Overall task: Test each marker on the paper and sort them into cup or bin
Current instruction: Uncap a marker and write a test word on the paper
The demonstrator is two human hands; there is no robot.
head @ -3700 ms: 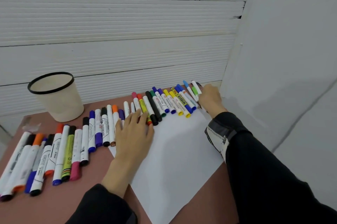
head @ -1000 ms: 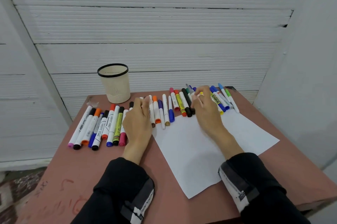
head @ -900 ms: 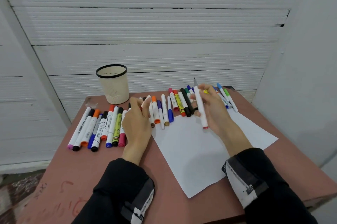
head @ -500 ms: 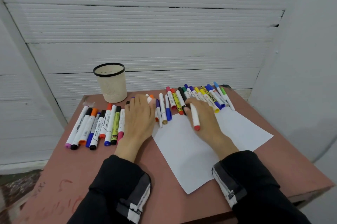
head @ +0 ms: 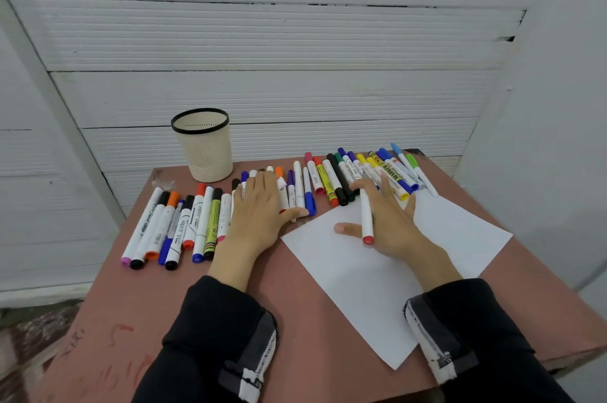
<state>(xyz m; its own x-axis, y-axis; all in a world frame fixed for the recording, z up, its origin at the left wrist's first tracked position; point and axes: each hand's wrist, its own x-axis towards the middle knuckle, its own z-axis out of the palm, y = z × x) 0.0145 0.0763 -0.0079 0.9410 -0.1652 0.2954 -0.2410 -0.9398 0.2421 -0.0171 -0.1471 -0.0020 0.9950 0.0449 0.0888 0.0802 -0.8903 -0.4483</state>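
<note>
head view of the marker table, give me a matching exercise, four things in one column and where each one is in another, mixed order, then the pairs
Things:
1. cream mesh cup with black rim
2. white marker with red end
3. white sheet of paper
4. white marker with pink end

Places:
A. leftmost in the row of markers
B. flat on the table under the right hand
C. at the back of the table, upright, nothing visible inside
D. held between the right hand's fingers, over the paper

Pairs: 1-C, 2-D, 3-B, 4-A
</note>
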